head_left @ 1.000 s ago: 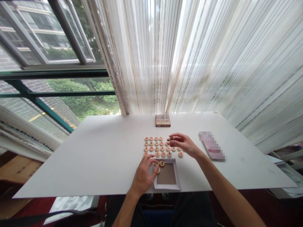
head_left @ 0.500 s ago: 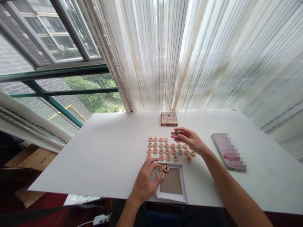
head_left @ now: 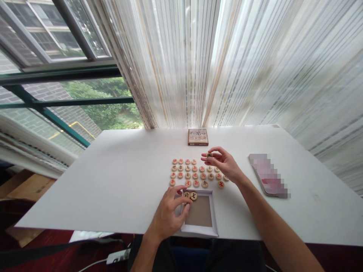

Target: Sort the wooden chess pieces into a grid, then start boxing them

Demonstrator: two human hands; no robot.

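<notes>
My right hand (head_left: 224, 163) pinches a round wooden Chinese chess piece (head_left: 209, 155) between thumb and fingers, lifted above the rows. My left hand (head_left: 171, 211) is over the left side of a shallow white box tray (head_left: 214, 215). Its thumb and index finger close around a partly hidden chess piece (head_left: 186, 203) in the tray. Just beyond those fingertips, a black-marked piece (head_left: 186, 195) and another black-marked piece (head_left: 193, 195) lie side by side in the tray's far left corner. Several red- and black-marked pieces (head_left: 187, 168) stand in rows beyond the tray.
A printed chess box (head_left: 197, 137) lies at the table's far edge, before the string curtain (head_left: 170, 75). To the right is a flat pinkish object (head_left: 266, 175), blurred out. The white table (head_left: 113, 181) extends left to a window (head_left: 65, 87). Cardboard (head_left: 31, 189) sits on the floor.
My left thumb and index finger have drawn closer together at the tray piece. My right hand still holds its piece aloft, turned slightly. The whole view has shifted a little.
</notes>
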